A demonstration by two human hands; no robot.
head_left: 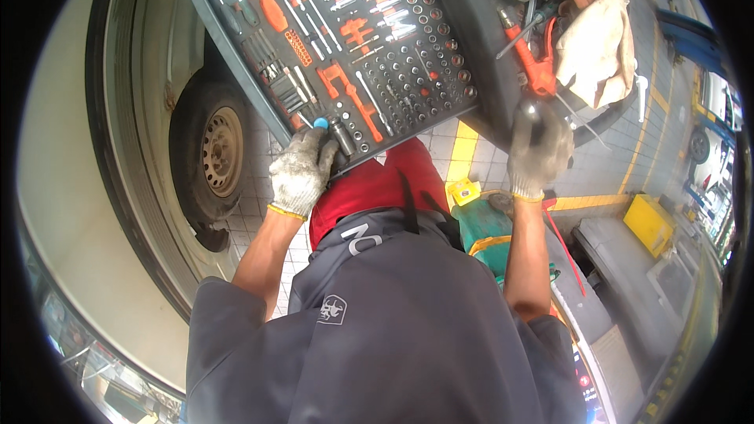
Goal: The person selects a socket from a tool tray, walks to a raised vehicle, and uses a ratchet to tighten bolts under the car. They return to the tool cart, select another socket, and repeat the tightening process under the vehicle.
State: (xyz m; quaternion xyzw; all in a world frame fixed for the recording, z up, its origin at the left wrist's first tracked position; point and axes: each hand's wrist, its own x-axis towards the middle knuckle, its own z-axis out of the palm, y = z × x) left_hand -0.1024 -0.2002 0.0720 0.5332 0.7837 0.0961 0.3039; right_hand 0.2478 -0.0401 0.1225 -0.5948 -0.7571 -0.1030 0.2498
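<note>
A tool tray (275,127) lies in front of me, with sockets, bits and orange-handled tools in its black insert. At its near left corner is my left hand (302,171) in a whitish knit glove. Its fingers close around a small blue-ended piece (320,122), beside a long chrome socket (342,137). My right hand (540,149), gloved and blurred, is to the right of the tray with curled fingers. A dark, shiny piece (531,108) shows at its fingertips; its kind is unclear. Just beyond sits a red-handled tool (539,67).
A beige vehicle (71,149) with a wheel (222,151) stands close on the left. Cloth (601,47) and loose tools lie on the dark surface at right. A small yellow object (463,191), a green item (481,228) and a yellow box (649,224) are lower right.
</note>
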